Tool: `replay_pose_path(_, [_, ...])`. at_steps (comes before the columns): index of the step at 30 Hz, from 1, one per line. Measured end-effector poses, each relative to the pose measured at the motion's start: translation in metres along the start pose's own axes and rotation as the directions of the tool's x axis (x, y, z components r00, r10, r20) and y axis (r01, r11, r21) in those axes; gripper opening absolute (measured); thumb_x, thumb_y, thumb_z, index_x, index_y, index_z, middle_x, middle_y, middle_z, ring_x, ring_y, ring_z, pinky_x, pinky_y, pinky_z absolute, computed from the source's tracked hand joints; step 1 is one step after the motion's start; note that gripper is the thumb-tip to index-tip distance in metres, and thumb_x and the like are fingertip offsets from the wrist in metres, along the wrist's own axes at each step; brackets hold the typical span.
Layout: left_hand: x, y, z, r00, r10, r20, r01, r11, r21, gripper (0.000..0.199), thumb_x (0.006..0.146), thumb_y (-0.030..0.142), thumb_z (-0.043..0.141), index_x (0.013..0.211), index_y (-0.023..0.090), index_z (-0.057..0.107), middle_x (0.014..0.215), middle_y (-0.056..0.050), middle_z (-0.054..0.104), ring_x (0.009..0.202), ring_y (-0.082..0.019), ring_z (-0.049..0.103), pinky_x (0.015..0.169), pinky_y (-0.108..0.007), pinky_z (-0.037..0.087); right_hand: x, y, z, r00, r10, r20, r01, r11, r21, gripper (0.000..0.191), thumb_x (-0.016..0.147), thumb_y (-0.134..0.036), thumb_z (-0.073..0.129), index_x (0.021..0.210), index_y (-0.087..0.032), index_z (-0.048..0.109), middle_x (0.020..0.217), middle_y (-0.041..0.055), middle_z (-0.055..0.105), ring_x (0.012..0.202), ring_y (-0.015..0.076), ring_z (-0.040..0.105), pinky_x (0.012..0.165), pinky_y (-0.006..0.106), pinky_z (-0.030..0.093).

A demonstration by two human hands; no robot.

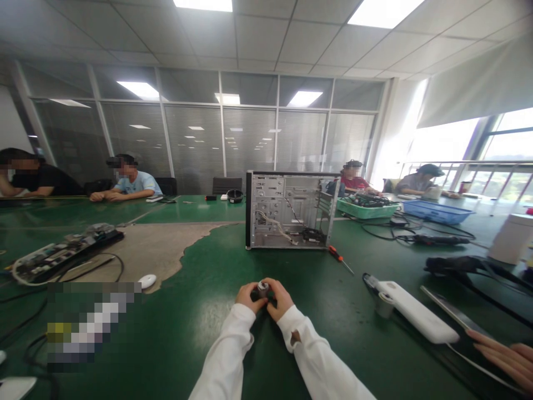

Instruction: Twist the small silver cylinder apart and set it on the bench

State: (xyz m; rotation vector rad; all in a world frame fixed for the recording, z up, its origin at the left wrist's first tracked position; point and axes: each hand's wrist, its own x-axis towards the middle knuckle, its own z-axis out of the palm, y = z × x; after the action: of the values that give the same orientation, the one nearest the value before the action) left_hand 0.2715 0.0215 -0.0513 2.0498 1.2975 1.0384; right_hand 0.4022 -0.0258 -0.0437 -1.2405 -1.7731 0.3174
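the 2 forearms, in white sleeves (227, 350), enter at the bottom edge of the frame and slant inward, meeting low in the centre. the left hand (249, 297) comes up from the lower left, wrist nearly straight, fingers curled inward; the right hand (280, 298) mirrors it, its fingers bent over toward the left. between them, a little below the middle of the frame, is a small grey cylinder (262, 289), top end facing up. the 2 hands pinch it from opposite sides between thumbs and fingertips; exactly which fingers touch it is too small to tell. they are just above or on the green table (200, 311); i cannot tell which. beyond them, right of centre, stands an open computer case (291, 214), with an orange-and-black screwdriver (341, 260) lying near its lower right corner.
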Motion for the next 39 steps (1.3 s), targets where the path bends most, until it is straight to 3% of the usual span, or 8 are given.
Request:
replay_pose_path(4, [-0.001,0.0,0.0,0.994,-0.037,0.104,0.055,0.984,-0.169,0.04,0.051,0.02,0.066,0.09,0.014,0.058,0.085,-0.008,0.063,0.083,-0.022,0.056,0.073,-0.033,0.042,-0.001,-0.002,-0.006,0.997,-0.057,0.053,0.06,0.996,-0.058,0.063,0.047,-0.005,0.043,0.108,-0.021,0.041,0.105,0.0051,0.047,0.099,0.0204,0.042,0.086,0.034,0.035])
replay_pose_path(8, [0.0,-0.004,0.003,0.985,-0.043,0.169,0.111,0.901,-0.419,0.043,0.052,0.018,0.066,0.093,0.011,0.056,0.086,-0.009,0.063,0.082,-0.02,0.057,0.074,-0.031,0.042,-0.002,-0.006,-0.017,0.993,-0.059,0.105,0.064,0.997,-0.038,0.068,0.05,-0.011,0.051,0.115,-0.019,0.035,0.109,0.007,0.045,0.1,0.0209,0.042,0.087,0.035,0.034])
replay_pose_path(14, [0.003,-0.009,0.003,0.967,-0.038,0.25,0.226,0.576,-0.786,0.044,0.046,0.027,0.073,0.085,0.013,0.058,0.086,-0.007,0.064,0.08,-0.019,0.058,0.077,-0.031,0.042,-0.002,-0.011,-0.031,0.977,0.027,0.21,-0.067,0.981,0.184,0.075,0.05,-0.013,0.06,0.115,-0.026,0.025,0.105,0.0038,0.047,0.088,0.0175,0.049,0.064,0.028,0.044])
replay_pose_path(22, [-0.007,0.01,0.0,0.904,-0.037,0.427,0.419,0.284,-0.863,0.042,0.055,0.031,0.068,0.09,0.009,0.058,0.072,-0.01,0.065,0.07,-0.022,0.06,0.066,-0.032,0.042,-0.002,-0.012,-0.027,0.985,0.03,0.167,-0.085,0.94,0.331,0.068,0.051,-0.013,0.062,0.108,-0.027,0.028,0.1,0.0027,0.049,0.082,0.0158,0.052,0.061,0.026,0.044])
replay_pose_path(29, [-0.011,0.024,-0.006,0.843,0.076,0.533,0.516,0.165,-0.84,0.038,0.06,0.03,0.06,0.09,0.007,0.057,0.07,-0.011,0.063,0.063,-0.02,0.058,0.057,-0.029,0.04,0.0,-0.022,-0.029,0.994,0.013,0.111,-0.045,0.956,0.29,0.066,0.046,-0.015,0.065,0.1,-0.025,0.029,0.091,0.0005,0.05,0.08,0.0153,0.052,0.059,0.024,0.043])
replay_pose_path(33, [-0.009,0.023,0.005,0.872,-0.077,0.483,0.488,0.212,-0.847,0.031,0.06,0.035,0.06,0.079,0.01,0.058,0.067,-0.008,0.062,0.065,-0.02,0.057,0.057,-0.031,0.041,-0.004,-0.024,-0.027,0.996,0.04,0.081,-0.051,0.988,0.149,0.058,0.046,-0.019,0.063,0.094,-0.024,0.031,0.085,-0.0005,0.051,0.076,0.0152,0.053,0.06,0.026,0.043])
replay_pose_path(36, [-0.008,0.018,0.015,0.941,-0.159,0.298,0.338,0.433,-0.836,0.031,0.054,0.036,0.066,0.073,0.013,0.056,0.064,-0.004,0.059,0.062,-0.016,0.055,0.058,-0.029,0.041,-0.006,-0.017,-0.023,0.997,0.055,0.047,-0.054,0.998,-0.013,0.055,0.046,-0.018,0.061,0.094,-0.022,0.034,0.087,0.0015,0.051,0.079,0.0169,0.052,0.066,0.028,0.042])
replay_pose_path(39, [-0.007,0.011,0.023,0.987,-0.124,0.106,0.162,0.664,-0.73,0.035,0.047,0.028,0.071,0.074,0.015,0.054,0.073,-0.004,0.06,0.069,-0.015,0.055,0.066,-0.026,0.042,-0.007,-0.008,-0.019,0.996,0.08,0.039,-0.071,0.979,-0.189,0.054,0.046,-0.017,0.058,0.096,-0.019,0.036,0.088,0.0043,0.052,0.079,0.0189,0.052,0.068,0.029,0.04])
